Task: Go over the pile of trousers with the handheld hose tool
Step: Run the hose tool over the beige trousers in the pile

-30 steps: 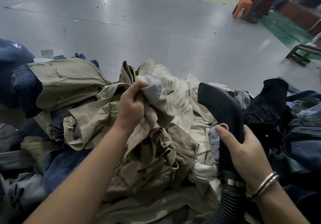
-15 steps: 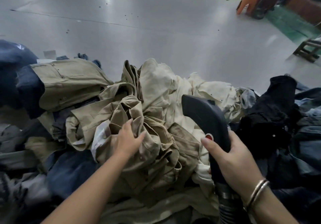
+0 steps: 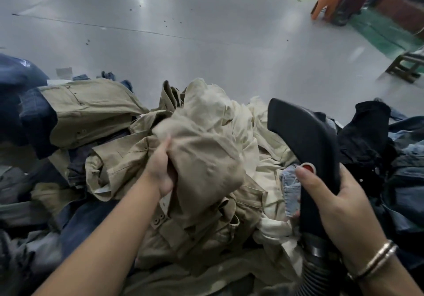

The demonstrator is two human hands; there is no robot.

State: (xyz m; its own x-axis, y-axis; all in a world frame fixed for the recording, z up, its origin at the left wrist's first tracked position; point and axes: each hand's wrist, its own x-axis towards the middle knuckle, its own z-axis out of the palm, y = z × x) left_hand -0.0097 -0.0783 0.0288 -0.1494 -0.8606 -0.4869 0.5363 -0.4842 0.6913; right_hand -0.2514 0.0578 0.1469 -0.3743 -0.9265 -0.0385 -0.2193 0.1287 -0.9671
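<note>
Left hand [image 3: 161, 171] has bunched and lifted khaki trousers [image 3: 202, 158] mid-pile, readying them; right hand [image 3: 330, 200] still grips the tool [image 3: 305, 139], thumb by its button.

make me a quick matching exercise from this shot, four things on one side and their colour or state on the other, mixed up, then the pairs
Things
1. left hand
2. right hand
3. button on the hose tool
4. plastic stool

Colour or state
A. orange, standing on the far floor
B. grips a bunch of khaki trousers
C. red, beside the thumb tip
D. wrapped round the black hose tool

Pairs: 1-B, 2-D, 3-C, 4-A
</note>
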